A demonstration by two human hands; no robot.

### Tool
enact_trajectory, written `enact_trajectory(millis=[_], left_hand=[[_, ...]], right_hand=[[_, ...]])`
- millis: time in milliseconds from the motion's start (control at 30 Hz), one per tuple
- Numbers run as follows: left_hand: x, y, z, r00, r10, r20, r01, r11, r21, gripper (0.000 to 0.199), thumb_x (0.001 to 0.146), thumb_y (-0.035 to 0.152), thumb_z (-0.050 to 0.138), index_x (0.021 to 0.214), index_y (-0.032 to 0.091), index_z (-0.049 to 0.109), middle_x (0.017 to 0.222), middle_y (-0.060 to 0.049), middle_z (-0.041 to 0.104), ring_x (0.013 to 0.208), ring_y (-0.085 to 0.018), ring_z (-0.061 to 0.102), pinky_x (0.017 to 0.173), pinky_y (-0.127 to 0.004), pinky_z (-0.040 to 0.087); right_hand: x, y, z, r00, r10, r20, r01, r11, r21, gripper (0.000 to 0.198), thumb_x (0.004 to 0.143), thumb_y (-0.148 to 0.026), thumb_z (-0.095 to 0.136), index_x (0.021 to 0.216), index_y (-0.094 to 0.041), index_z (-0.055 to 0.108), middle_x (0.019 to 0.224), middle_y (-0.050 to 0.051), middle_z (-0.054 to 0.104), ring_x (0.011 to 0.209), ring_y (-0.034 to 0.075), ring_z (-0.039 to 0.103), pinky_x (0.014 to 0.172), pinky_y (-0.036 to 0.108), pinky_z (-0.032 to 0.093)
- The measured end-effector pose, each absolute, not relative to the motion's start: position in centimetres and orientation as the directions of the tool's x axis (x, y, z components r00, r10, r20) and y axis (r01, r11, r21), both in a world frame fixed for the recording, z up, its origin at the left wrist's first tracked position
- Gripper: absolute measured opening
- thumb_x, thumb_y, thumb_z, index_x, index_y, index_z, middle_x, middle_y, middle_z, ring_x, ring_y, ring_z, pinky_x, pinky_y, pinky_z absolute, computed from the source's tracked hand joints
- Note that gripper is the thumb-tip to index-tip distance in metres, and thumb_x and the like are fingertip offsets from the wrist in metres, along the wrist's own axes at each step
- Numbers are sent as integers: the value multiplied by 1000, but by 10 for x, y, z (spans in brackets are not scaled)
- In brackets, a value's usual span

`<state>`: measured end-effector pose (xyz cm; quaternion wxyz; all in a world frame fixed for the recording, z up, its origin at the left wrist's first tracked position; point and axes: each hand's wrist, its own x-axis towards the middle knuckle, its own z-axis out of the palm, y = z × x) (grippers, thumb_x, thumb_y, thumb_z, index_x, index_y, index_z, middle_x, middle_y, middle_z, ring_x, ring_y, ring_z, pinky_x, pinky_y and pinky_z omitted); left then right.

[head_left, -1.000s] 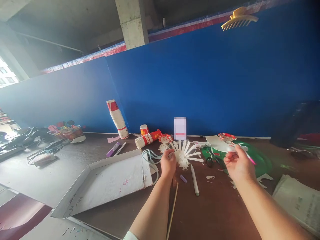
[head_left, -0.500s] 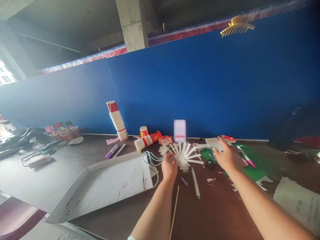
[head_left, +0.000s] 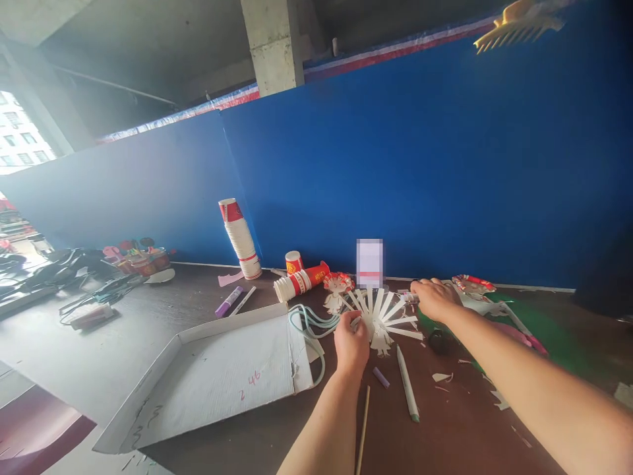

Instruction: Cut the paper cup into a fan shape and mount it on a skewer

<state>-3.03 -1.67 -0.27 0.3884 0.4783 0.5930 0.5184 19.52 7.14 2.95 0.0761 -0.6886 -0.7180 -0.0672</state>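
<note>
My left hand (head_left: 352,343) is closed at the left edge of a white paper cutout (head_left: 380,323). Its long strips fan out at the top, and a small figure shape hangs below. A small pale end shows between the left fingers, too small to name. To the right, my right hand (head_left: 436,300) is curled over a small printed tube-like item (head_left: 409,298), with the fingertips mostly hidden. Behind the left hand stands another paper figure (head_left: 338,290) with a red curled top. A capless marker (head_left: 407,384) and a purple cap (head_left: 380,377) lie in front.
A shallow cardboard box lid (head_left: 232,369) with pale cords (head_left: 311,320) lies left. Behind it are a tall cup stack (head_left: 240,241), tipped cups (head_left: 301,282) and a purple marker (head_left: 229,302). Scissors (head_left: 438,340) and green material (head_left: 548,330) lie right; a thin stick (head_left: 363,429) is in front.
My right hand has left the white paper piece, moved left and closed over the printed item. My left hand stays at the cutout. The view has shifted slightly.
</note>
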Motion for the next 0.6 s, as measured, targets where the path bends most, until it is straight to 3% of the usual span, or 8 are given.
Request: enact_trajectory(millis=[100,200,300,333,400,500,600], left_hand=[[-29,-20,2,-226,971,72,160,-36,986,29,78,17,55,105,15,66,99,-10,70,91,-21,64,83,-30,45],[-30,-21,4,-210,974,90,137,-62,989,31,78,16,56,108,15,65,104,-10,70,94,-21,64,86,-29,45],[-33,-19,4,-203,973,111,143,-82,986,33,77,16,57,110,16,63,108,-9,70,97,-20,63,87,-29,45],[-34,-18,4,-197,974,115,157,-84,984,34,77,16,57,111,15,63,109,-9,69,98,-20,64,87,-28,45],[-37,-17,5,-184,976,117,217,-75,973,35,77,16,57,112,15,63,111,-9,69,100,-19,64,88,-27,45],[-43,-17,8,-197,975,104,390,-19,920,32,80,21,56,111,19,64,107,-8,71,100,-21,64,88,-29,45],[-47,-20,11,-240,964,114,565,43,824,30,83,25,52,110,25,66,103,-7,73,99,-24,65,86,-33,45]], right_hand=[[200,70,31,-42,971,236,998,53,-41,15,73,-11,64,84,-21,68,91,7,71,94,25,60,76,33,37],[204,68,38,0,951,308,994,35,-107,8,79,-26,64,85,-22,67,90,5,72,90,24,62,71,32,38],[204,60,54,115,908,403,976,-29,-214,31,89,-44,50,106,-21,64,99,9,72,85,25,65,63,31,40],[202,55,60,168,886,433,959,-46,-278,37,91,-48,47,109,-21,63,100,9,72,84,24,66,61,31,41],[195,42,69,323,818,477,798,36,-602,36,87,-51,52,101,-20,63,92,9,74,82,24,68,64,31,46],[176,15,66,334,882,332,512,126,-850,30,85,-48,52,96,-21,59,85,9,74,72,22,71,61,31,52],[156,-8,48,274,933,234,523,60,-851,23,79,-40,57,91,-21,58,80,6,74,65,20,69,56,29,51]])
